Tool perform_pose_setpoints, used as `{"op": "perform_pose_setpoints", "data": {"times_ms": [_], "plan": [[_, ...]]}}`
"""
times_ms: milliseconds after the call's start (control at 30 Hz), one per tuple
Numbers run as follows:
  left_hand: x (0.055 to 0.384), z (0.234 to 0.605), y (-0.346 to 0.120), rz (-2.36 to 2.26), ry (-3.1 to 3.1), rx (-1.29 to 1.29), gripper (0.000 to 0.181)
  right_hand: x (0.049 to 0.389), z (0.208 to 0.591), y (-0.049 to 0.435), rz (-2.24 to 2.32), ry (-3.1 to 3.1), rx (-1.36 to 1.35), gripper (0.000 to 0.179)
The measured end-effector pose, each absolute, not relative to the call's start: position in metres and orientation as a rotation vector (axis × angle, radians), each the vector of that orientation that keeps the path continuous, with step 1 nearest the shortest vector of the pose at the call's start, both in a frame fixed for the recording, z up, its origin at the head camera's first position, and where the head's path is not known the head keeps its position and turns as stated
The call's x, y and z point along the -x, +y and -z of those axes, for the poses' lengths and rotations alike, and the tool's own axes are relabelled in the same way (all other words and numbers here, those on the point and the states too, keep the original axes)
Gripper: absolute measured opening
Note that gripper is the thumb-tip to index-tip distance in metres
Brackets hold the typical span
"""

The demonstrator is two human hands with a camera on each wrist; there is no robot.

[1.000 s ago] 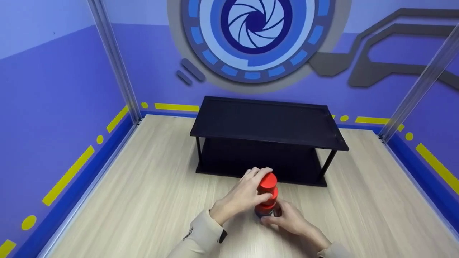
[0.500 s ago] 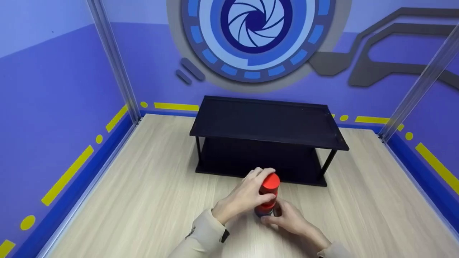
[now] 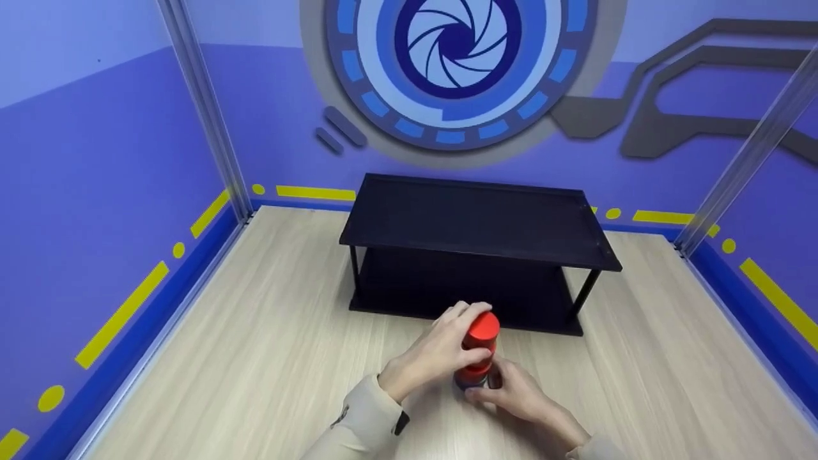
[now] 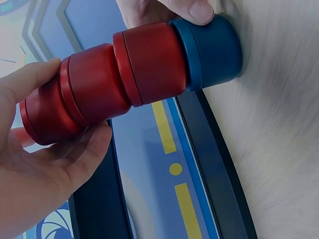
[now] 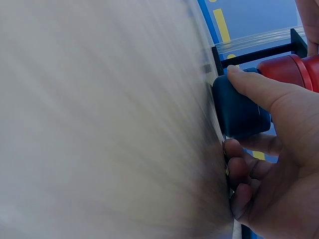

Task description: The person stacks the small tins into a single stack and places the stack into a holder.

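Observation:
A column of small cylindrical tins stands on the table in the head view. Three are red, and a blue tin (image 4: 219, 55) forms the base. My left hand (image 3: 431, 358) grips the top red tin (image 4: 50, 114) and the second red tin (image 4: 97, 82), with thumb and fingers on opposite sides. Below them, the third red tin (image 4: 154, 62) rests on the blue one. The column leans slightly and its tins are not quite aligned. My right hand (image 3: 521, 391) holds the blue tin at table level, its thumb on one side and fingers on the other.
Just behind the tins stands a black two-tier shelf (image 3: 479, 220) with thin posts. The wooden tabletop (image 3: 275, 345) surrounds it. Blue printed walls (image 3: 268, 115) with metal corner rails (image 3: 204, 108) enclose the table at the back and sides.
The top red tin has shifted slightly right with my left hand, sitting more in line with the tins below. My right hand has stayed at the blue tin.

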State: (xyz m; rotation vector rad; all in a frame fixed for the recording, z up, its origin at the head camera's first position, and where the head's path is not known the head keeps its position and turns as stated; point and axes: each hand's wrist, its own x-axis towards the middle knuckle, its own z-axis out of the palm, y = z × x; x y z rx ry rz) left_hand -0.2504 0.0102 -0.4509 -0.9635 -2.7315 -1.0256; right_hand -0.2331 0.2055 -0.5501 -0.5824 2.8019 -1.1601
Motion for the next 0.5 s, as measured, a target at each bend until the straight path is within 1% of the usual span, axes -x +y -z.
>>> {"op": "perform_pose_setpoints", "data": {"times_ms": [500], "plan": [[0.2499,0.4521,0.0098,1.016,-2.722,0.968,0.064,0.2332,0.5521,0.2061,1.169,2.779,0.544,0.052]]}}
